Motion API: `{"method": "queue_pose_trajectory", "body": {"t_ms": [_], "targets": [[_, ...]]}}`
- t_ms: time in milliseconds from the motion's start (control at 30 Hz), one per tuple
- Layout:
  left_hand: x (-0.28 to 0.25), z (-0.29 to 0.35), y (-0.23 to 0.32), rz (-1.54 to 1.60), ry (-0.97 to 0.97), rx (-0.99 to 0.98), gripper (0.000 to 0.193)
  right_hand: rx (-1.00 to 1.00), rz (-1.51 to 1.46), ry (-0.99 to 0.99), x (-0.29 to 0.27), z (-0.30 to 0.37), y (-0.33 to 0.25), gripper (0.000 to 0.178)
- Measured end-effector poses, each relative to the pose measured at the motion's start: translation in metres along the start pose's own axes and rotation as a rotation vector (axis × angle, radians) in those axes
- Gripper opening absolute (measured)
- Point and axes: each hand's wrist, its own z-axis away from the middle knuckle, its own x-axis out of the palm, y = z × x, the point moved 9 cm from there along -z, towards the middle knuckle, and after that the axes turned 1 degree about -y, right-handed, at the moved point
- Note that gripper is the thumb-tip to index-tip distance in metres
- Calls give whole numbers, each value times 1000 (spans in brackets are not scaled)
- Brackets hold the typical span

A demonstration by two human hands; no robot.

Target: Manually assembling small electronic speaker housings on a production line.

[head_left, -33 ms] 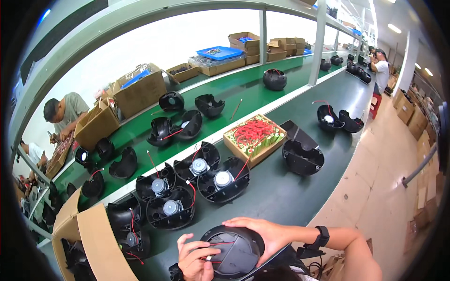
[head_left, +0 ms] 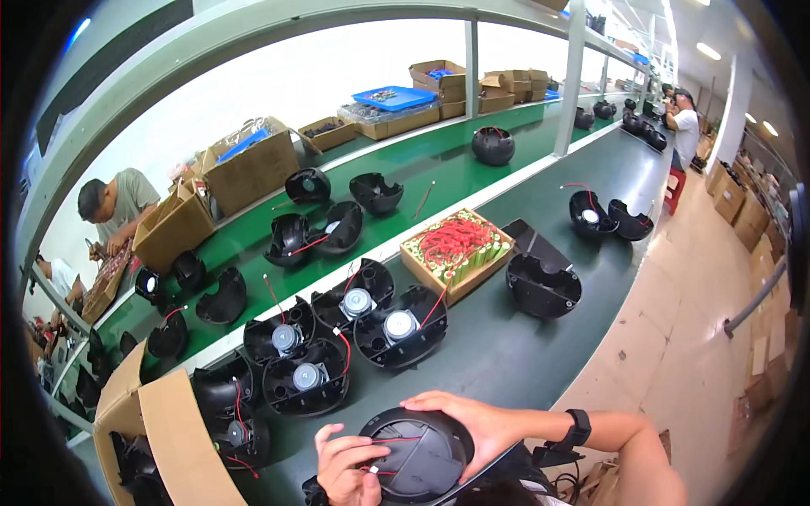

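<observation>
Near the lower edge is a round black plastic housing (head_left: 426,460) with its ribbed flat face turned up. My right hand (head_left: 483,430) is wrapped round its far and right side, thumb and fingers spread along the rim. At the left rim my left hand (head_left: 344,468) has its fingers curled in, at thin red wires (head_left: 396,439) that run across the face. A small white plug (head_left: 372,470) shows between its fingertips and thumb. Beyond the hands lie open black half shells (head_left: 308,384) with round silver speakers (head_left: 401,323) and red leads.
A shallow carton (head_left: 456,253) of green cells with red wires sits mid-bench, beside an empty black shell (head_left: 544,285). An open cardboard box (head_left: 181,438) of black parts stands at lower left. More shells (head_left: 337,223) rest on the green belt. A metal post (head_left: 569,84) rises behind; people work farther off.
</observation>
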Motion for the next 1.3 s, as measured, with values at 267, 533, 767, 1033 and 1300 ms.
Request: {"method": "queue_pose_trajectory", "body": {"t_ms": [267, 533, 767, 1033, 1300], "targets": [[-16, 15, -19, -176, 115, -100, 22, -56, 22, 345, -21, 11, -32, 47], [-34, 28, -19, -205, 221, -158, 28, 268, -685, 340, -90, 43, 15, 127], [-24, 37, -35, -186, 76, -234, 17, 55, -481, 463, -287, -86, -7, 91], [-20, 52, -59, -238, -45, -356, 15, 445, 194, 914, -430, -100, 175, 115], [-11, 47, -72, -232, -179, -393, 17, 541, 632, 1096, -484, -74, 252, 123]]}}
